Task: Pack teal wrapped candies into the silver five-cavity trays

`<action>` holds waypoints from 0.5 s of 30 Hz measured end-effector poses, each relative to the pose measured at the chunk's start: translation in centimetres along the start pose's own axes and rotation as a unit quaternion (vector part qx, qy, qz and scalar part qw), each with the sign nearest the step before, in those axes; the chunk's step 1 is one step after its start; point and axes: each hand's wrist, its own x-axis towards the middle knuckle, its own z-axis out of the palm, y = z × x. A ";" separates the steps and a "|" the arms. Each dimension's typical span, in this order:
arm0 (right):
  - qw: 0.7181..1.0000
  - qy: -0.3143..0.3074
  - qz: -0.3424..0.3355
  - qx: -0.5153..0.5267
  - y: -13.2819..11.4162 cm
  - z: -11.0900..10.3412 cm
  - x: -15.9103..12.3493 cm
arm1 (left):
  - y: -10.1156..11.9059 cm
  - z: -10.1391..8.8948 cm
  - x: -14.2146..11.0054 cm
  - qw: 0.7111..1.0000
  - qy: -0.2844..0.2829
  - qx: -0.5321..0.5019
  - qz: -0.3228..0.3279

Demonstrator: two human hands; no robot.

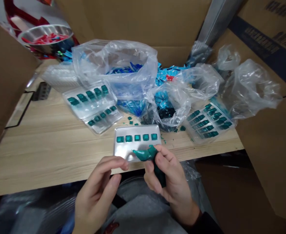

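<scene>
Clear packs (90, 99) lie at the L of the worktop (47, 143), prob. to save room. Your L hand (96, 191) is open w/ nothing in it. The tray (122, 149), w/ 5 green squares (137, 138), is mid front edge, maybe b/c it's easy to reach. The green piece (143, 154) pokes out over it — your R hand (175, 175) pinches it, prob. so the tip shows.
</scene>
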 end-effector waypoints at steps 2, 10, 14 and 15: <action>0.999 -0.020 0.040 0.029 0.4 0.2 0.2 | -0.3 0.1 0.2 1.000 -0.018 -0.002 0.008; 0.996 -0.053 0.016 -0.074 2.7 0.4 -0.2 | -0.5 0.3 0.3 0.997 0.017 -0.055 0.043; 0.987 -0.063 -0.017 -0.143 3.3 0.5 -0.4 | -0.5 0.2 0.1 0.994 0.068 -0.080 0.040; 0.985 -0.066 -0.024 -0.155 3.4 0.5 -0.4 | -0.5 0.1 0.0 0.992 0.085 -0.084 0.042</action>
